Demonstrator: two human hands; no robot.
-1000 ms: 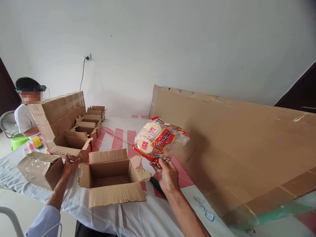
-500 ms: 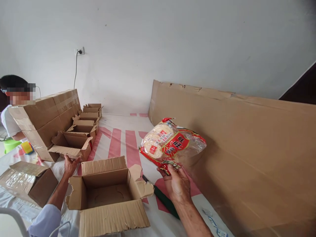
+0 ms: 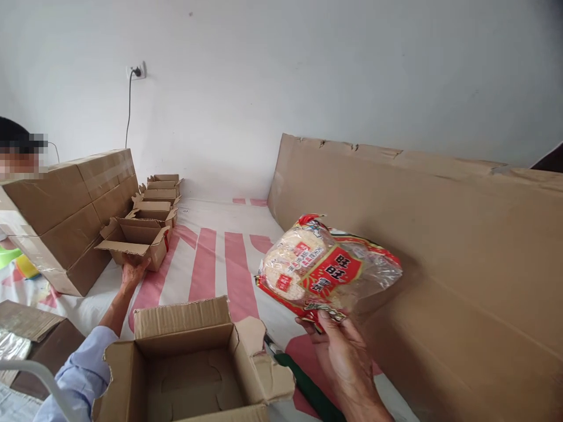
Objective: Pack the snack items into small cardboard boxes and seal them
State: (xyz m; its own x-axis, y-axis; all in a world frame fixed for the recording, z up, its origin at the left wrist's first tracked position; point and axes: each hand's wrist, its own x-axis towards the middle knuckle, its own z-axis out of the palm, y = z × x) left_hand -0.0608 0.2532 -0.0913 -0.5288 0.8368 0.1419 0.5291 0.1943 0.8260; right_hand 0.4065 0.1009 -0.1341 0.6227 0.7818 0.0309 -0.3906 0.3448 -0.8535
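Observation:
My right hand (image 3: 341,351) pinches the lower edge of a clear and red bag of rice crackers (image 3: 323,266), thumb on top. The bag is raised over the cloth; round crackers show through its left half, while the right half looks slack. Far to the left, my left hand (image 3: 133,271) lies against the near side of a small open cardboard box (image 3: 137,240), thumb spread to the right, fingertips partly hidden by its flap. A larger open cardboard box (image 3: 189,375), flaps folded outward and nothing visible inside, stands before me between my arms.
Several small open boxes (image 3: 156,205) line up beyond, beside a tall row of cartons (image 3: 74,211). A big cardboard sheet (image 3: 417,246) stands along the right. A green-handled tool (image 3: 314,390) lies beside the near box. Another person (image 3: 20,143) is at far left.
My left hand and the small box have moved farther away along the row. The cracker bag stays in my right hand, now a little to the right. The view has shifted forward and down.

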